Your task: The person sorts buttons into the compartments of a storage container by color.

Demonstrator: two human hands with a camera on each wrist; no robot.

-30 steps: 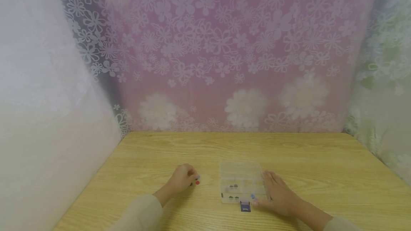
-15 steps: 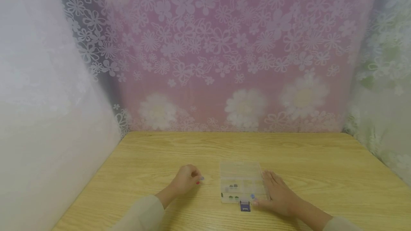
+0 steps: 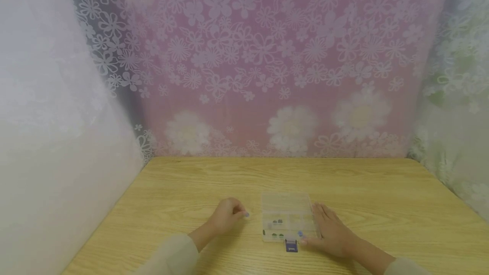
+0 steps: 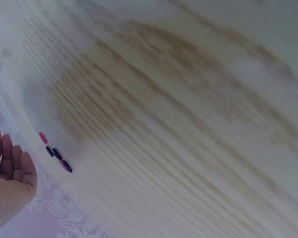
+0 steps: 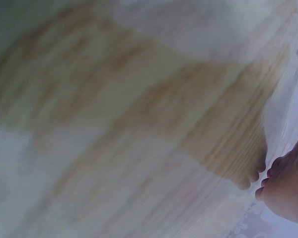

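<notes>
A pink flowered cloth (image 3: pixel 244 54) hangs behind everything, with a whitish cloth (image 3: pixel 49 118) down the left and a pale green-tinged cloth (image 3: pixel 458 96) down the right. Below them spreads a wood-grained desk (image 3: pixel 214 177). A light sleeve (image 3: pixel 172 251) crosses its near edge at the left.

A clear compartmented box (image 3: pixel 285 202) sits on the desk between the two hands. The right hand (image 3: pixel 333 233) lies along its right side, fingers straight and thumb at the near right corner; its grip is open, braced against the box. The left hand (image 3: pixel 228 215) is just left of the box, apart from it, its grip closed to a pinch of thumb and finger on a small pale blue piece (image 3: pixel 246 214).

A purple latch (image 3: pixel 291 246) projects from the box's near edge, beside the right thumb. In the left wrist view, a short row of red and black pieces (image 4: pixel 57 152) rests on the desk near the left fingers. Inside the box, several tiny dark green pieces (image 3: pixel 277 222) are in the left part, and a single blue piece (image 3: pixel 300 233) is near the latch.
</notes>
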